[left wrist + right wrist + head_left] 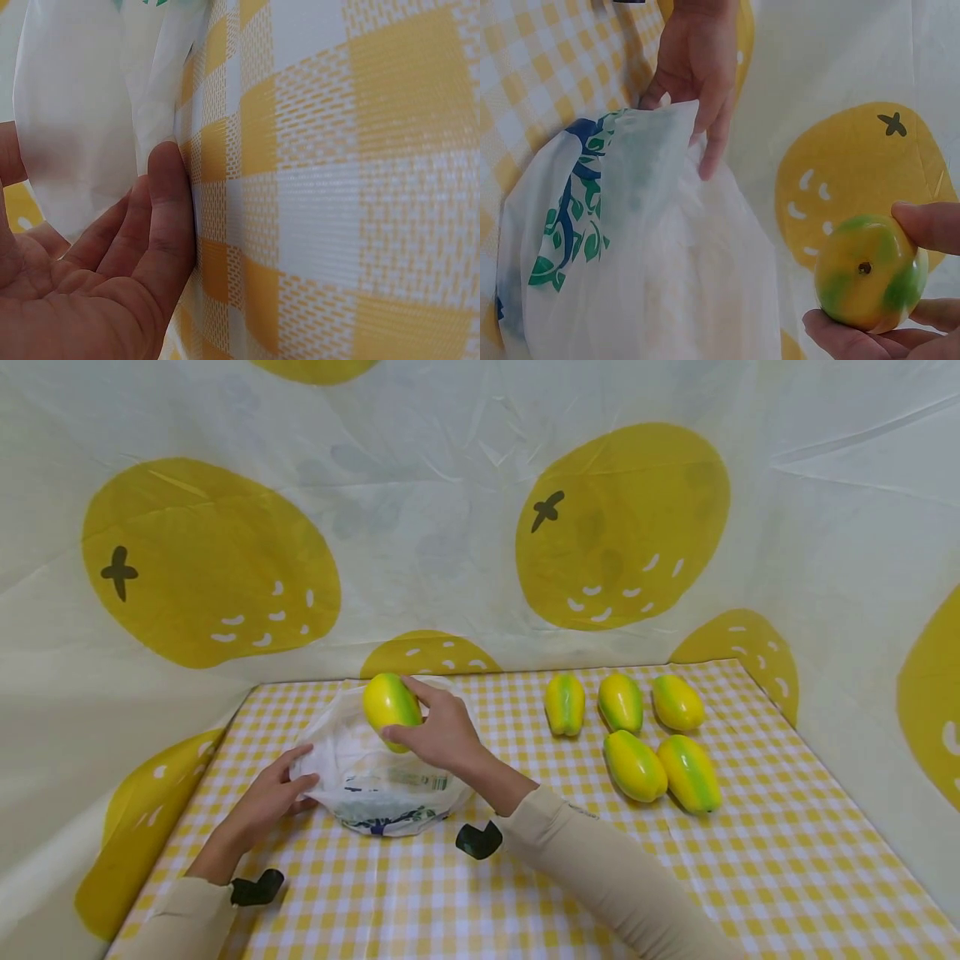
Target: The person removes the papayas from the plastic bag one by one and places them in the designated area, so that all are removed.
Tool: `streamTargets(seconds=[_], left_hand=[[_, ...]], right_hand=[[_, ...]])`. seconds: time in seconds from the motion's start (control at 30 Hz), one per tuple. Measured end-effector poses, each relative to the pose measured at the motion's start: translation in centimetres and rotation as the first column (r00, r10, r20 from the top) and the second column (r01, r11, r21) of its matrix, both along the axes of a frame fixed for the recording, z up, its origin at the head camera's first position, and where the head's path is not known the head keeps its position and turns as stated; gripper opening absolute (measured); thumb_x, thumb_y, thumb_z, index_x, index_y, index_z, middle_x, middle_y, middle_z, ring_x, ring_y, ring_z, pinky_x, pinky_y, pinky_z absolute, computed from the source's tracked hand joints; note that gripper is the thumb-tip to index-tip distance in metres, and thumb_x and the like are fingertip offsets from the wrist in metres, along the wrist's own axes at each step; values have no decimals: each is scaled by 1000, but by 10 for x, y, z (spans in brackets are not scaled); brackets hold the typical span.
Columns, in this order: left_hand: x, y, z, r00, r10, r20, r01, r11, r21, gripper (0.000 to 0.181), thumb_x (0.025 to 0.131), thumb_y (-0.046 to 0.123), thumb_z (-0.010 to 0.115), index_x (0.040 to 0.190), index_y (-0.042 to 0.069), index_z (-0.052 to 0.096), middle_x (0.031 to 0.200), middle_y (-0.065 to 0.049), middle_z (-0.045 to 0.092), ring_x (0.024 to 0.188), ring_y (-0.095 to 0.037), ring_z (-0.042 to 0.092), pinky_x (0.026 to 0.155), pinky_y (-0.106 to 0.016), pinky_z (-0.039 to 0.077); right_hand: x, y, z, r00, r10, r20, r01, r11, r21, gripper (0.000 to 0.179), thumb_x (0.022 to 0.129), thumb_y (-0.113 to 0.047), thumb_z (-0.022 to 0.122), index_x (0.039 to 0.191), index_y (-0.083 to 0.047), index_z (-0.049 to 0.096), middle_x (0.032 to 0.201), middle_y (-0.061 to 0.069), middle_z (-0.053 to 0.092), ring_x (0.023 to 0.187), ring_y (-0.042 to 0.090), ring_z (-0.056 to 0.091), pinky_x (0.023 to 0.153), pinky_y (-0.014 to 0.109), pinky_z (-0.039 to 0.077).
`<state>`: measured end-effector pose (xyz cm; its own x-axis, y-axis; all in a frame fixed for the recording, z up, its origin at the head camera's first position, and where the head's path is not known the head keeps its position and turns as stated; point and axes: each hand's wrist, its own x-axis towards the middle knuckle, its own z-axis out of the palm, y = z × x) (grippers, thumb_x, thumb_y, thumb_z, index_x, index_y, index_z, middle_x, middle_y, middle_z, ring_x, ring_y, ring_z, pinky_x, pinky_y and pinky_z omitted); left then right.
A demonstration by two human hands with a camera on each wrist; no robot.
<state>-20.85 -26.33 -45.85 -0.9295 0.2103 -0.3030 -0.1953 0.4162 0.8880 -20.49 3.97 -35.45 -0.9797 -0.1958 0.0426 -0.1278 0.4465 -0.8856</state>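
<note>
A white plastic bag (390, 793) with a blue and green print lies on the checkered cloth with its mouth spread. My left hand (273, 793) holds the left edge of that mouth, its fingers on both sides of the thin film (75, 112). Over the opening, my right hand (442, 727) grips a yellow papaya (386, 702) with green streaks, thumb on one side and fingers on the other. In the right wrist view the small brown stem end of the papaya (865, 268) faces the camera, beside the bag (652, 247).
Several more papayas (635, 766) lie grouped on the right of the table, in two rows. A yellow and white checkered cloth (787, 860) covers the table. Pale curtains (435, 527) with large yellow fruit prints hang behind it and at both sides.
</note>
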Motion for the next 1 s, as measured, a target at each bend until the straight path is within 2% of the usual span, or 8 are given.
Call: streamTargets(seconds=[0.3,0.53,1.0], left_hand=[[0,0,-1,1000,-6,-6,6,1000,-8,77,110,26,56,169,9,10,162,-31,32,127,-24,60,91,-28,62],[2,0,1,1000,-12,-17,12,1000,-12,76,110,26,55,169,9,11,157,-32,36,120,-18,63,90,-27,62],[0,-2,-2,1000,-15,-10,15,1000,8,76,110,26,55,169,13,9,161,-31,32,121,-16,61,92,-28,62]], right_hand=[[7,17,0,1000,23,16,-22,998,-59,78,90,-28,83,158,-22,47,154,6,57,106,29,74,78,33,63],[11,31,-3,999,28,17,-26,996,-86,78,91,-26,83,159,-24,45,155,6,56,104,31,77,73,33,63],[19,59,-1,1000,-10,27,13,993,-122,78,90,-22,83,159,-23,46,159,7,52,110,35,75,82,38,65]])
